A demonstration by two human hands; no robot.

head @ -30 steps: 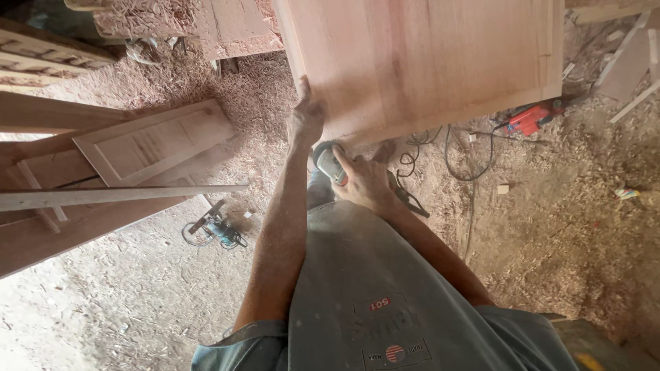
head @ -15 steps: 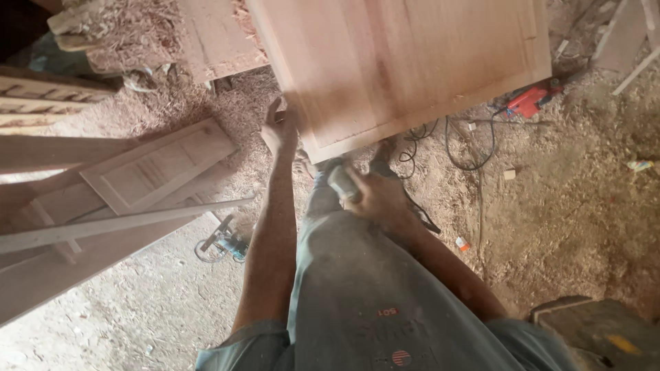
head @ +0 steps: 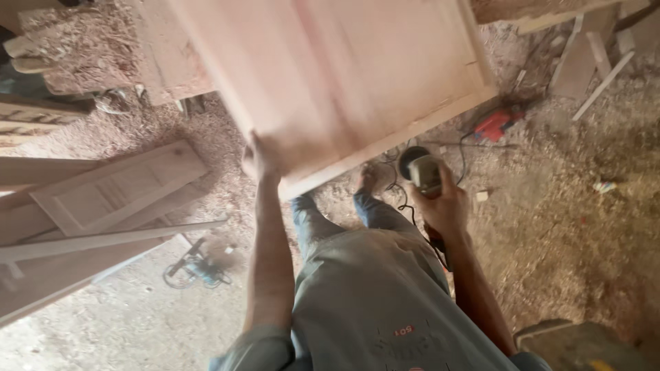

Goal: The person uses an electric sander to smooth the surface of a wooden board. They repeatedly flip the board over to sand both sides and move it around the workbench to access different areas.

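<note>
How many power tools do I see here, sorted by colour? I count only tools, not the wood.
Grey sander held in the right hand: 1
Red tool on the sawdust floor: 1
Blue-green tool with cord on the floor: 1
Total: 3

Panel (head: 344, 75) fills space ahead, near edge low over legs. Left of panel: stacked doors (head: 103, 199), small tool (head: 196, 268) on floor. Right of panel: open sawdust floor (head: 570, 240), red tool (head: 496, 125) and cable near corner.
</note>
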